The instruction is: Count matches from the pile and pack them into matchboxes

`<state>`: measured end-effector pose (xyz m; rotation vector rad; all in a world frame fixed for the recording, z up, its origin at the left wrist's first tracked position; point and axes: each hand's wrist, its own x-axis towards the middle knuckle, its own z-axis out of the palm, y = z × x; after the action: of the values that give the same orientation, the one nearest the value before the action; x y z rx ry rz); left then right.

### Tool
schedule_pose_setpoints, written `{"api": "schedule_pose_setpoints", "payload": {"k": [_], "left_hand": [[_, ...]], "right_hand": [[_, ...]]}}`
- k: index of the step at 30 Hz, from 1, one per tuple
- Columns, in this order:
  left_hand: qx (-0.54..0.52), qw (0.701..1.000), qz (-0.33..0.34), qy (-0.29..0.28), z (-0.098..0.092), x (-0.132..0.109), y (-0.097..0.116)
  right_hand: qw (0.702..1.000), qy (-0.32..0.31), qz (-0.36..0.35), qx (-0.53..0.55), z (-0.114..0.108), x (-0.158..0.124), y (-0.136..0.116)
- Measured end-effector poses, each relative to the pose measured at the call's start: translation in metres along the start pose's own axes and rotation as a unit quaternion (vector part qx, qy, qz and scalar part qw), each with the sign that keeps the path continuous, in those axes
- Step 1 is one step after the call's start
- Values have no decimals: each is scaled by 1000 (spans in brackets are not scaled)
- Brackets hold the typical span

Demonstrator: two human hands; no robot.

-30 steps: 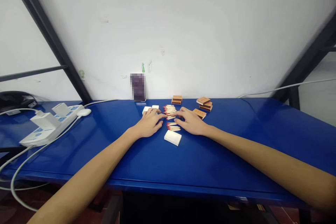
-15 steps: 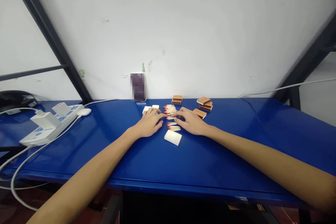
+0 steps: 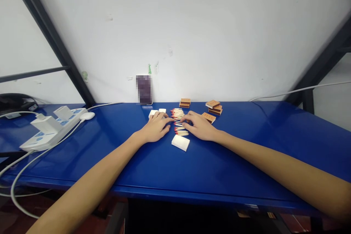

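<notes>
Red-headed matches point(image 3: 179, 114) lie in a loose column on the blue table, their heads toward the left. My left hand point(image 3: 157, 127) rests at the left of the column with fingers apart, its index fingertip by the match heads. From the right, my right hand point(image 3: 199, 126) reaches over the stick ends, fingers bent and thumb apart, touching the matches. A white matchbox tray point(image 3: 180, 142) lies just below the column. Two more white pieces point(image 3: 162, 110) are partly hidden behind my left hand.
Orange-brown matchbox sleeves stand in a small stack point(image 3: 185, 102) near the wall and another stack point(image 3: 214, 107) further right. One sleeve point(image 3: 208, 117) lies beside my right hand. A blurred phone point(image 3: 144, 90) leans on the wall. A white power strip point(image 3: 55, 129) with cables is at left.
Some matches in the lower middle of the column have shifted, and the gap there is narrower. My right fingers have moved slightly; my left hand stays nearly in place.
</notes>
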<state>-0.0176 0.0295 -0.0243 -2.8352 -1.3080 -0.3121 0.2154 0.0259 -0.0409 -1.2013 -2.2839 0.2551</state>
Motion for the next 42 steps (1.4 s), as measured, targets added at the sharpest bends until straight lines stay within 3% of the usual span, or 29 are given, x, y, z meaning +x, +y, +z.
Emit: {"api": "schedule_pose_setpoints", "payload": {"k": [21,29,39,42], "left_hand": [[-7,1000,16,10,-1,0,1],[-9,1000,10,5,-1,0,2],[-13,999,44,22,-3,0,3],[-10,998,53,29,-3,-1,3]], "right_hand": [[999,5,-35,23,1,0,4],[1000,9,13,-7,1,0,2],[1000,-4,-27,-12,1,0,2],[999,9,-11,-29,1,-1,1]]}}
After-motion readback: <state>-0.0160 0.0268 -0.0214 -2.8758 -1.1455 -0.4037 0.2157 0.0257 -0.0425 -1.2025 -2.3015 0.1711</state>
